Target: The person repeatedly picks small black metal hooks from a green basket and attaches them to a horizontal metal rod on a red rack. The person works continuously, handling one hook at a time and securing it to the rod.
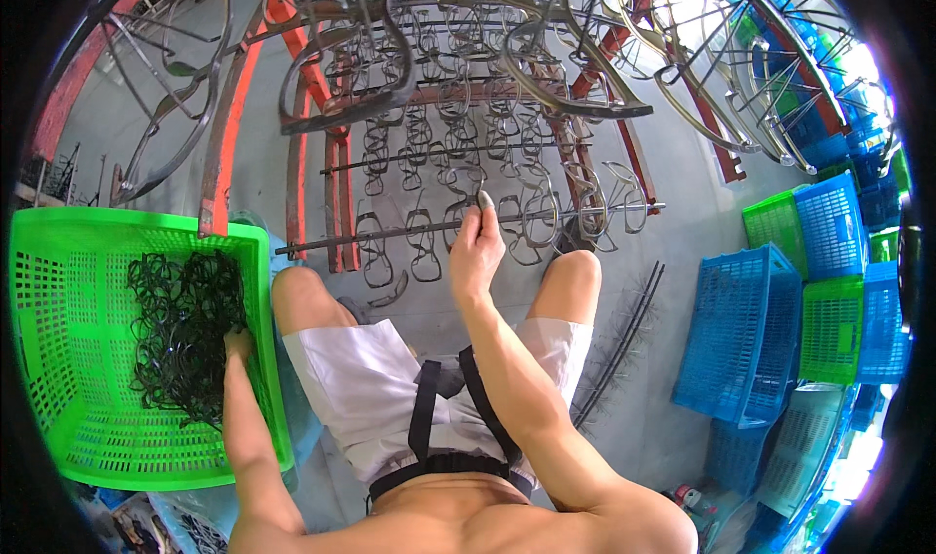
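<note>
My left hand reaches into the green basket, at the right edge of a tangled pile of dark looped frames. Its fingers are partly lost against the pile, so their grip does not show. Out in front, my right hand is raised to the nearest hanging rod. The thumb and fingertips pinch together on what looks like one dark looped frame, thin and hard to make out against those behind. More such frames hang along this rod on both sides of the hand.
Further rods with rows of frames hang behind, between red metal uprights. Large frames hang close overhead. Blue crates and green crates are stacked at the right. Thin spiky rods lie on the grey floor.
</note>
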The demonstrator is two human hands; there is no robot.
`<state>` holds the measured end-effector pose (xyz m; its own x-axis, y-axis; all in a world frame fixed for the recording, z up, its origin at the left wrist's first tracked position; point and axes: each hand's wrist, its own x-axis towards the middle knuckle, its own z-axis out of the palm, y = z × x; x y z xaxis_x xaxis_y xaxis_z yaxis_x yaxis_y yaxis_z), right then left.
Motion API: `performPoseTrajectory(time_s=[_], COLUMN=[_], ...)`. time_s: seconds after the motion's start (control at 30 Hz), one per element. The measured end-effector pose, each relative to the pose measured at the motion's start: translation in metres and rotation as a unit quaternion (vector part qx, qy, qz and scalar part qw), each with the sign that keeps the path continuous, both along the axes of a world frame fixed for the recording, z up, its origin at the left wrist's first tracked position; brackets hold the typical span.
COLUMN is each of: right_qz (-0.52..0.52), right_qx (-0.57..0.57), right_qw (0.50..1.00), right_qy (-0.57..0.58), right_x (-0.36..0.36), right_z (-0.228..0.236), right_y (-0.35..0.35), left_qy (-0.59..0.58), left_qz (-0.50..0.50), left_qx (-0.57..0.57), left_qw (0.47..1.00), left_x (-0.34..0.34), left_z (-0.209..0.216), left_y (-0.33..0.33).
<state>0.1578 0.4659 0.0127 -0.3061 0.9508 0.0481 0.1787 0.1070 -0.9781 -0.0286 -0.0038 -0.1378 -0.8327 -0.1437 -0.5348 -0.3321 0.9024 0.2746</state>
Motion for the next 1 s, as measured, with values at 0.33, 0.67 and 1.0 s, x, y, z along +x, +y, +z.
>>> performPoseTrajectory(time_s=[0.33,0.67,1.0], right_qz=[0.033,0.07,0.385], right_qx=[-0.062,-0.108,0.04], right_qw=[0.997,0.986,0.922], right_qy=[0.008,0.101,-0.023], right_x=[0.008,0.016,0.023], right_z=[0.007,0.01,0.065], right_y=[0.004,0.014,-0.086], left_qy=[0.052,0.306,0.34], left_qz=[0.044,0.238,-0.049], left_qx=[0.103,0.278,0.448], left_qw=[0.992,0.879,0.825], left_x=[0.015,0.037,0.121], left_z=[0.073,0.113,0.231], left_y=[0.039,0.02,0.092])
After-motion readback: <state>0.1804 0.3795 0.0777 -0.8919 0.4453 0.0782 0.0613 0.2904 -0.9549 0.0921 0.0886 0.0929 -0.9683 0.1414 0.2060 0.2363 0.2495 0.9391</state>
